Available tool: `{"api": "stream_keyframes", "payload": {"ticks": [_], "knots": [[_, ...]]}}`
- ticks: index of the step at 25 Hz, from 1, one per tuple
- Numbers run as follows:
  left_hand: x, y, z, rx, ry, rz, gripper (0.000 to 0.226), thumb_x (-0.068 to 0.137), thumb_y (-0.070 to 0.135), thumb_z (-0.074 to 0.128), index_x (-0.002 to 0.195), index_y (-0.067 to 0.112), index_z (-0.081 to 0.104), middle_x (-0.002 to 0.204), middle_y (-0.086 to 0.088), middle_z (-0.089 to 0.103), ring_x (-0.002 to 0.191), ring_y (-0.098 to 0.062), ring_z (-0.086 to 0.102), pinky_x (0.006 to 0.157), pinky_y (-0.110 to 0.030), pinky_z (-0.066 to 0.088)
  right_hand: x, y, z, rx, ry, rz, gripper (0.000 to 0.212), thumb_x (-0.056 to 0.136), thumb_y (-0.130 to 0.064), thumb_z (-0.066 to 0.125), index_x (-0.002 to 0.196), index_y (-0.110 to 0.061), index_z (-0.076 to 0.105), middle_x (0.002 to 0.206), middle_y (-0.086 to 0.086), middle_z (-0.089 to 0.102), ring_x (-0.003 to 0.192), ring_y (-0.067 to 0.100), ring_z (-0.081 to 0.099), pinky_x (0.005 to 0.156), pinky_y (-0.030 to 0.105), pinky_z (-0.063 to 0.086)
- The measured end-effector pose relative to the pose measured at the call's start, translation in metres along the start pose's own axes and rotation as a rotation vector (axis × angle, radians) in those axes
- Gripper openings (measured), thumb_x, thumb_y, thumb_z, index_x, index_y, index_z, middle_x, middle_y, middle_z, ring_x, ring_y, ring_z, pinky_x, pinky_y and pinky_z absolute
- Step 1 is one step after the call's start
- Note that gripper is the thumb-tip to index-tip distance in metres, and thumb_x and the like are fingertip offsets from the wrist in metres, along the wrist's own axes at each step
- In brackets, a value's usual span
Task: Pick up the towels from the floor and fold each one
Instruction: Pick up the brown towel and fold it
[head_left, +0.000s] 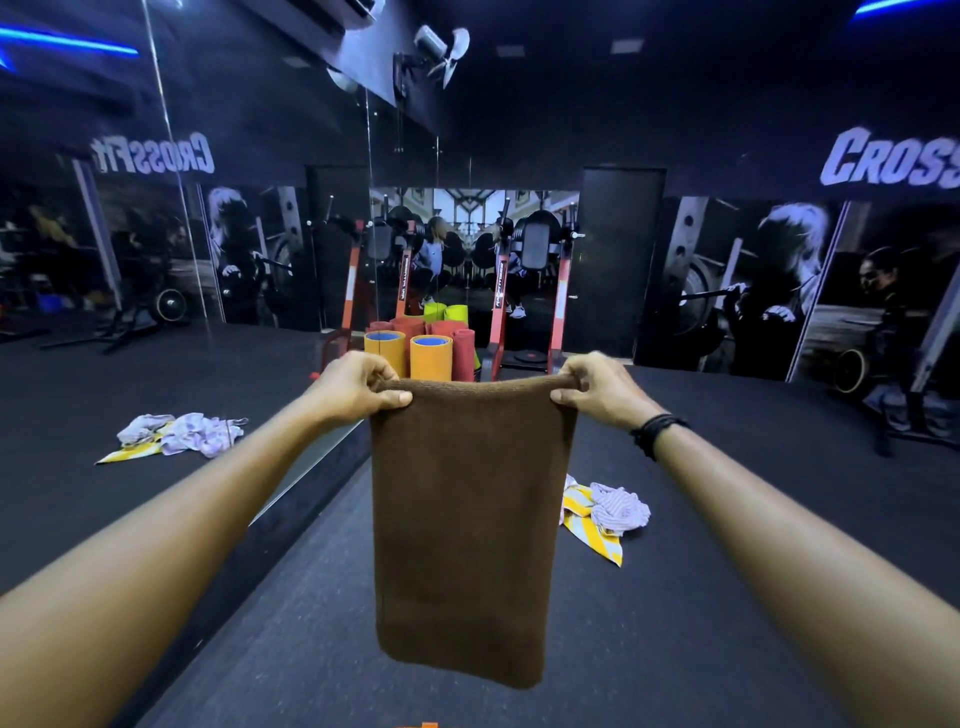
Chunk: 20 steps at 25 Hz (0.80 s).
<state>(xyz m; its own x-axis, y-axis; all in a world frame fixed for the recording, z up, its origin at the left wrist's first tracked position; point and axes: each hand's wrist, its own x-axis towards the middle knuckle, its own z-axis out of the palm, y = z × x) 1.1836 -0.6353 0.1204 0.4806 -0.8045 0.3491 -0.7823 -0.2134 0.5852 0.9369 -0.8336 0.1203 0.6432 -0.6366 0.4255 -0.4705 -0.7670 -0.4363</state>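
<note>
While I watch through the head camera, both arms reach straight out ahead of me, and a brown towel (470, 525) hangs between them, off the floor. My left hand (358, 387) pinches the top left corner, thumb in front and fingers curled over the upper edge; my right hand (597, 387) pinches the top right corner the same way, with a dark band on its wrist. That upper edge runs nearly level from one hand to the other, and the cloth drops below them in a long, narrow panel, its lower end slightly rounded and nearer to me than the hands.

Just right of the hanging towel, partly hidden behind its edge, a yellow-striped towel (597, 530) lies crumpled on the dark floor (727, 597) with a pale lilac towel (621, 506) bunched on top of it. Far behind the hands, rolled mats (431, 356) in orange and red stand upright at the foot of a mirror wall (182, 260) on the left, which repeats the crumpled pair in reflection.
</note>
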Motion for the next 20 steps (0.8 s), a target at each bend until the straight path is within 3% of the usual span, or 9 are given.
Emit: {"api": "stream_keyframes", "payload": {"ticks": [4, 6, 8, 9, 12, 14, 17, 18, 20], "knots": [[-0.001, 0.001, -0.004, -0.055, -0.316, -0.152, 0.021, 0.076, 0.022, 0.079, 0.088, 0.006, 0.07, 0.085, -0.01, 0.07, 0.08, -0.018, 0.062, 0.075, -0.034, 0.054, -0.001, 0.009, -0.004, 0.146, -0.321, 0.034, 0.009, 0.085, -0.012, 0.071, 0.081, -0.01, 0.063, 0.071, 0.0, 0.062, 0.065, 0.012, 0.057, 0.057, 0.02, 0.045], [0.005, 0.016, -0.011, -0.28, -0.161, -0.123, 0.021, 0.078, 0.018, 0.078, 0.092, 0.006, 0.069, 0.088, -0.008, 0.069, 0.085, -0.019, 0.062, 0.073, -0.033, 0.057, 0.009, 0.003, -0.021, 0.292, -0.265, -0.014, 0.01, 0.086, -0.008, 0.069, 0.081, -0.01, 0.061, 0.071, 0.006, 0.062, 0.063, 0.016, 0.056, 0.054, 0.025, 0.046], [0.011, 0.025, -0.024, -0.724, 0.019, -0.058, 0.034, 0.074, 0.025, 0.079, 0.102, 0.011, 0.066, 0.089, -0.001, 0.07, 0.089, -0.017, 0.063, 0.064, -0.023, 0.052, 0.018, -0.005, -0.041, 0.632, -0.095, 0.015, 0.008, 0.088, -0.008, 0.067, 0.093, -0.011, 0.061, 0.077, 0.005, 0.065, 0.066, 0.015, 0.06, 0.055, 0.025, 0.05], [0.012, 0.024, -0.029, -0.841, -0.028, -0.042, 0.048, 0.066, 0.035, 0.084, 0.106, 0.016, 0.064, 0.093, 0.002, 0.073, 0.091, -0.015, 0.066, 0.064, -0.022, 0.053, 0.019, -0.007, -0.044, 0.762, -0.107, 0.051, 0.011, 0.088, -0.011, 0.066, 0.098, -0.013, 0.062, 0.078, 0.0, 0.068, 0.067, 0.012, 0.063, 0.058, 0.024, 0.053], [-0.006, -0.007, -0.015, -0.564, -0.45, -0.239, 0.091, 0.029, 0.05, 0.094, 0.11, 0.02, 0.066, 0.106, 0.002, 0.073, 0.101, -0.016, 0.068, 0.073, -0.027, 0.056, -0.006, 0.004, -0.008, 0.619, -0.399, 0.16, 0.002, 0.089, -0.015, 0.065, 0.089, -0.015, 0.067, 0.067, -0.009, 0.068, 0.058, 0.007, 0.059, 0.057, 0.022, 0.053], [-0.009, -0.032, 0.002, -0.603, -0.475, -0.344, 0.098, 0.018, 0.046, 0.097, 0.104, 0.01, 0.069, 0.106, -0.007, 0.073, 0.098, -0.021, 0.069, 0.08, -0.032, 0.056, -0.016, 0.014, 0.018, 0.613, -0.471, 0.202, 0.008, 0.091, -0.017, 0.064, 0.094, -0.012, 0.069, 0.079, 0.0, 0.071, 0.068, 0.013, 0.064, 0.062, 0.025, 0.054], [-0.008, -0.043, 0.011, -0.842, -0.282, -0.36, 0.078, 0.04, 0.04, 0.095, 0.106, 0.007, 0.069, 0.105, -0.013, 0.072, 0.087, -0.02, 0.071, 0.073, -0.031, 0.057, -0.016, 0.015, 0.025, 0.815, -0.38, 0.213, 0.02, 0.094, -0.02, 0.059, 0.111, -0.011, 0.066, 0.097, 0.008, 0.069, 0.084, 0.02, 0.064, 0.08, 0.037, 0.054], [-0.009, -0.042, 0.01, -0.899, -0.299, -0.344, 0.066, 0.056, 0.034, 0.089, 0.113, 0.009, 0.067, 0.108, -0.012, 0.071, 0.093, -0.02, 0.07, 0.078, -0.033, 0.057, -0.016, 0.014, 0.025, 0.887, -0.379, 0.217, 0.022, 0.095, -0.018, 0.058, 0.115, -0.013, 0.063, 0.097, 0.005, 0.07, 0.082, 0.018, 0.065, 0.08, 0.037, 0.055], [-0.014, -0.044, 0.012, -0.765, -0.46, -0.326, 0.051, 0.073, 0.021, 0.081, 0.12, 0.015, 0.063, 0.115, -0.009, 0.07, 0.104, -0.022, 0.066, 0.088, -0.038, 0.053, -0.018, 0.011, 0.029, 0.859, -0.458, 0.228, 0.022, 0.094, -0.012, 0.059, 0.116, -0.015, 0.061, 0.094, 0.0, 0.071, 0.077, 0.014, 0.068, 0.075, 0.034, 0.057]]}}
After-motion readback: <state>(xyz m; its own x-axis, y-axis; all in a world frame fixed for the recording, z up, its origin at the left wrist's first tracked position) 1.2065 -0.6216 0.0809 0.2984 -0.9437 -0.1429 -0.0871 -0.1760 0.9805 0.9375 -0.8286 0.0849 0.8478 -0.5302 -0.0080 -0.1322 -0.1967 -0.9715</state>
